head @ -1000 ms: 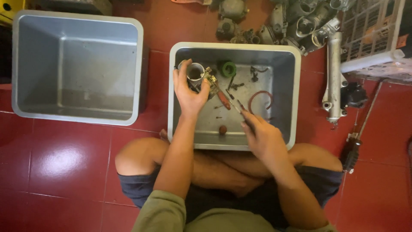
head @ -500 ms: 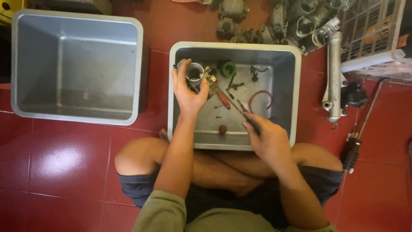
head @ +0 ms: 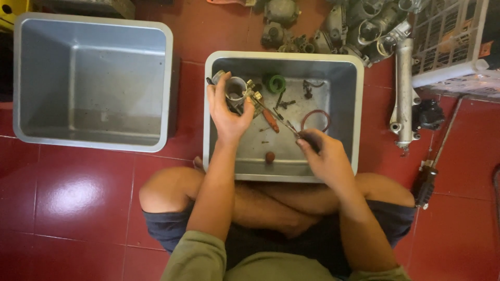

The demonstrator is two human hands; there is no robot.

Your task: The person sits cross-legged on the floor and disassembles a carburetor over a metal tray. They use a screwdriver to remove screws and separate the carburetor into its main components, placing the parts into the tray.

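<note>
With the left hand point(head: 229, 112) clamping the carburetor body point(head: 237, 89) and the right hand point(head: 323, 156) gripping a screwdriver point(head: 284, 124), the tip could slip off the brass fitting point(head: 253, 93) and gouge it

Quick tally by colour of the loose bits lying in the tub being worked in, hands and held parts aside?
Green ring: 1
Red-handled tool: 1
Reddish wire loop: 1
Brown round piece: 1
Total: 4, all in the grey tub. A few small dark bits are too tiny to count.
</note>
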